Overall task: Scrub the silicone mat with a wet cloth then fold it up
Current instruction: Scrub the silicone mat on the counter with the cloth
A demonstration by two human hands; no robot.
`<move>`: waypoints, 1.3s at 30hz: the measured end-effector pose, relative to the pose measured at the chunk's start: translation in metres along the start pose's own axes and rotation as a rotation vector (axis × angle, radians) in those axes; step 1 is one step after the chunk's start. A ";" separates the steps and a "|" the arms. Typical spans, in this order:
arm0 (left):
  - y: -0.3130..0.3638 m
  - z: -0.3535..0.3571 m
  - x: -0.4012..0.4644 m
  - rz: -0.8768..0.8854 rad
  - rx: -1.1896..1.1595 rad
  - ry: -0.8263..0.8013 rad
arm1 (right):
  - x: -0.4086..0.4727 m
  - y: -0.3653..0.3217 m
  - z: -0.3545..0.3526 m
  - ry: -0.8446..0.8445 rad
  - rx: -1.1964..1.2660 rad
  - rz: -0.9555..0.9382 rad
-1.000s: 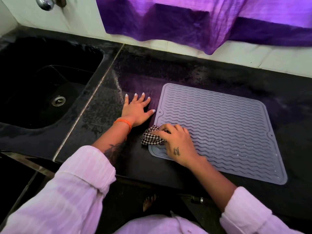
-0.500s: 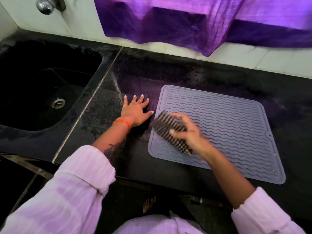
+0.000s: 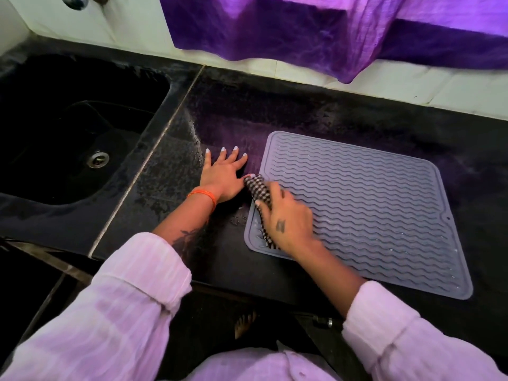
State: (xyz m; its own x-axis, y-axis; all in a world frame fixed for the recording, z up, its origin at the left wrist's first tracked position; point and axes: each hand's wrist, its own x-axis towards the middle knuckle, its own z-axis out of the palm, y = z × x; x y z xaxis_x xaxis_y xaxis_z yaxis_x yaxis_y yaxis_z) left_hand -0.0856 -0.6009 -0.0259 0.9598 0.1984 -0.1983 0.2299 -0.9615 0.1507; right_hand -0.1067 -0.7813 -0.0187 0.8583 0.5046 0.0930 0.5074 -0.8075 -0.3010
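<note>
A grey silicone mat [image 3: 371, 210] with wavy ridges lies flat on the black countertop [image 3: 302, 114]. My right hand [image 3: 288, 224] presses a black-and-white checked cloth [image 3: 259, 191] onto the mat's left edge, the cloth sticking out past my fingers and under my palm. My left hand [image 3: 222, 174] rests flat on the counter just left of the mat, fingers spread, holding nothing; its thumb touches the cloth's tip.
A black sink [image 3: 68, 127] with a metal drain [image 3: 98, 159] sits to the left, a tap [image 3: 74, 1] above it. A purple cloth [image 3: 316, 31] hangs over the white tiled wall behind. The counter's front edge runs close below the mat.
My right hand has swept the cloth along the mat's left part: from the front corner, up to the right, then back to the left edge. The left hand has stayed put.
</note>
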 end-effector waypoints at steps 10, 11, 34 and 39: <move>-0.002 0.001 -0.001 0.021 -0.048 0.008 | -0.026 -0.009 -0.002 -0.025 -0.082 -0.168; -0.002 0.001 -0.001 0.023 -0.049 0.012 | -0.029 -0.011 0.000 -0.030 -0.093 -0.182; 0.000 -0.001 0.001 0.006 0.004 -0.019 | -0.017 0.051 -0.057 -0.358 1.708 0.593; -0.001 -0.001 0.001 0.006 -0.011 -0.020 | 0.008 0.021 -0.039 -0.191 1.334 0.490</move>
State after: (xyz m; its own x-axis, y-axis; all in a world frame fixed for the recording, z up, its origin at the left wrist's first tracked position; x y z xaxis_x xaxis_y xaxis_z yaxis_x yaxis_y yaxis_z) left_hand -0.0847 -0.5998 -0.0252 0.9579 0.1890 -0.2163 0.2261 -0.9605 0.1621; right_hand -0.0862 -0.8059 0.0132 0.8446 0.3837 -0.3734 -0.3733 -0.0778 -0.9244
